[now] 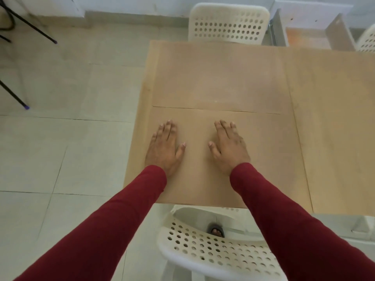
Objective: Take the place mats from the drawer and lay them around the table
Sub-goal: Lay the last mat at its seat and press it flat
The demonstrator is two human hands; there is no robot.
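The near place mat (203,179) lies flat on the table (334,118), tan on tan, directly under both palms; a second mat (217,78) sits just beyond the fingertips, edge to edge with it. The step looks like smoothing a mat just laid; next likely calls for fetching another from the open drawer (308,35), well beyond the fingertips. The left hand (164,147) and right hand (229,147) press down, fingers (167,128) spread flat, gripping nothing.

One wide-angle camera sits on my head, looking forward and steeply down over the near edge of the surface (223,78). It hangs close above my outstretched arms, taking in floor (60,138) left and chairs beyond.
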